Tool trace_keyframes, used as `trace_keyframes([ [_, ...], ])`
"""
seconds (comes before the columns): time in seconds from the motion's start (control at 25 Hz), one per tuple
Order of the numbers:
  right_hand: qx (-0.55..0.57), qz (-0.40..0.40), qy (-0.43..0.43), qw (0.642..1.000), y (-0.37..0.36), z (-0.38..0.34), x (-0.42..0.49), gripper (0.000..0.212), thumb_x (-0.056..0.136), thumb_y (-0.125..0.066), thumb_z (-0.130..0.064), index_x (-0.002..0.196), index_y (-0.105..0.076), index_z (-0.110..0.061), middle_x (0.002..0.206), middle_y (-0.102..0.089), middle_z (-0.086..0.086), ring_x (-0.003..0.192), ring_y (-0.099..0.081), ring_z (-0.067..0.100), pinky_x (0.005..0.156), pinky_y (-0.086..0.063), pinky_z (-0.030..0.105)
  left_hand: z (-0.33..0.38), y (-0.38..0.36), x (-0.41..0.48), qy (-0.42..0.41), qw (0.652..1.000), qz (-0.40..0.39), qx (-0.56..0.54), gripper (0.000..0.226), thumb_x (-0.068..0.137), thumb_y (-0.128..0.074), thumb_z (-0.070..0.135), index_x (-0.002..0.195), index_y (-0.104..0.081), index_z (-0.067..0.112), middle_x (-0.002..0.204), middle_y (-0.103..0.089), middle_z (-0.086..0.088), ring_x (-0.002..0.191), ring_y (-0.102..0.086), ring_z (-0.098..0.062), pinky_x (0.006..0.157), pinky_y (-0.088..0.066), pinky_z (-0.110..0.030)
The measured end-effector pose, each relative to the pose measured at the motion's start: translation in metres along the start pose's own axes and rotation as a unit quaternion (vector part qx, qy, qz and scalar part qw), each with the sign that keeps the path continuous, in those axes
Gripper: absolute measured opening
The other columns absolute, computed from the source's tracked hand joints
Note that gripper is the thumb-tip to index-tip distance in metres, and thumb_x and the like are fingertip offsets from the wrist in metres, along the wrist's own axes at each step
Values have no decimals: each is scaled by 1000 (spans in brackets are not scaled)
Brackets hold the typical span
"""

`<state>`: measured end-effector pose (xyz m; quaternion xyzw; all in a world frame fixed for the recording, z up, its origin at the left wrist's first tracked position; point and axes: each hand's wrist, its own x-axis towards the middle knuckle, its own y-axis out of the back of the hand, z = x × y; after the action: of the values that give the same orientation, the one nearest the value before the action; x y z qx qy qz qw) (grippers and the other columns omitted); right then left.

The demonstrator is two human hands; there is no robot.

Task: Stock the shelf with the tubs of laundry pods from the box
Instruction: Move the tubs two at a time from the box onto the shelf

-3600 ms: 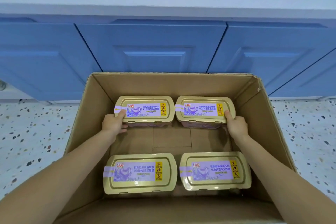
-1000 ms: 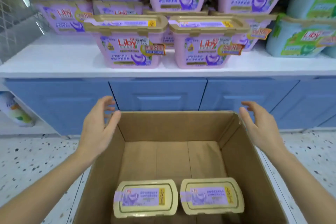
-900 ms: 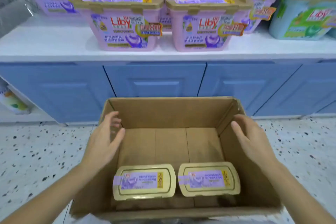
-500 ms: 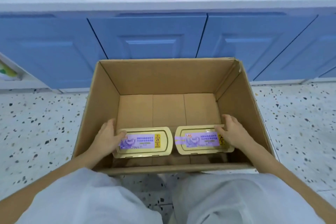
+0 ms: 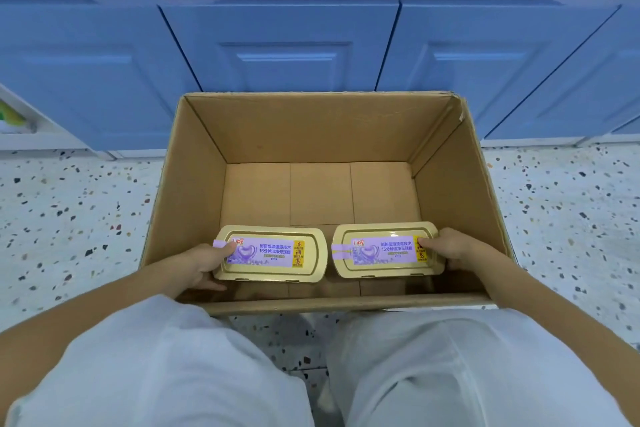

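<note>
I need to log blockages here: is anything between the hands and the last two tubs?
Nothing visible. The left hand already grips the left tub, the right hand the right tub, thumbs on the lids.

Left hand (image 5: 199,265) and right hand (image 5: 453,250) reach forward, fingers curled, thumbs on top.
</note>
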<state>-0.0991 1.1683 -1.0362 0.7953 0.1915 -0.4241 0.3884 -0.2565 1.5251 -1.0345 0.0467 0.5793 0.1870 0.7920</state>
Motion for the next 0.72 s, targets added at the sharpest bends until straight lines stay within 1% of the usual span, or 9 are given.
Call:
trace_keyframes([
  [0.12, 9, 37, 40, 998, -3, 1, -4, 39, 88, -59, -18, 115, -55, 11, 117, -62, 24, 96, -56, 28, 81, -44, 34, -1, 1, 3, -30, 998, -14, -61, 36, 92, -53, 21, 122, -51, 2, 81, -58, -8, 71, -55, -19, 54, -56, -33],
  [0.16, 17, 49, 57, 997, -4, 3, -2, 38, 87, -61, -17, 112, -57, 11, 115, -63, 24, 94, -57, 28, 82, -46, 35, -1, 2, 2, -45, 997, -8, -64, 31, 91, -54, 19, 118, -53, 3, 80, -59, -8, 71, -56, -19, 44, -54, -27],
  [0.24, 34, 69, 83, 994, -6, 6, -4, 36, 87, -61, -18, 110, -59, 10, 108, -65, 23, 95, -60, 30, 85, -48, 39, -2, 5, 3, -77, 995, 5, -61, 26, 90, -55, 18, 111, -55, 3, 81, -61, -10, 71, -57, -20, 38, -52, -24],
  [0.32, 28, 92, 106, 990, -5, 3, -10, 31, 89, -58, -21, 103, -60, 7, 100, -65, 20, 91, -60, 31, 80, -46, 38, 0, 8, 2, -115, 993, 17, -35, 21, 91, -55, 19, 103, -58, 1, 84, -63, -14, 69, -57, -22, 41, -53, -24],
  [0.4, -36, 123, 136, 982, -4, -2, -19, 26, 91, -55, -26, 82, -58, -2, 88, -62, 16, 84, -57, 31, 71, -41, 34, 4, 10, -2, -186, 979, 58, 53, 24, 90, -55, 22, 92, -63, -1, 89, -66, -19, 70, -60, -28, 54, -55, -31],
  [0.48, -135, 166, 166, 963, -4, -8, -31, 36, 92, -50, -32, 63, -42, -14, 81, -57, 13, 78, -52, 32, 66, -35, 32, 12, 13, -8, -258, 942, 126, 175, 31, 89, -56, 30, 83, -68, 2, 86, -69, -20, 79, -62, -34, 70, -50, -36],
  [0.56, -200, 204, 197, 938, -7, -10, -42, 41, 93, -46, -37, 60, -31, -19, 80, -59, 17, 77, -55, 37, 63, -34, 33, 19, 16, -21, -294, 909, 174, 238, 34, 89, -53, 37, 72, -64, 9, 81, -68, -19, 84, -61, -37, 71, -42, -37],
  [0.64, -224, 231, 223, 920, -10, -11, -49, 43, 93, -46, -39, 59, -28, -20, 77, -58, 16, 75, -57, 38, 61, -34, 34, 25, 19, -33, -312, 894, 204, 249, 38, 89, -51, 40, 66, -60, 12, 76, -64, -17, 82, -58, -37, 66, -37, -35],
  [0.72, -211, 250, 229, 917, -10, -10, -54, 44, 92, -46, -41, 59, -30, -17, 72, -55, 13, 78, -59, 41, 60, -34, 35, 30, 20, -44, -330, 888, 221, 232, 40, 89, -51, 40, 64, -62, 11, 74, -64, -19, 79, -56, -38, 63, -35, -35],
])
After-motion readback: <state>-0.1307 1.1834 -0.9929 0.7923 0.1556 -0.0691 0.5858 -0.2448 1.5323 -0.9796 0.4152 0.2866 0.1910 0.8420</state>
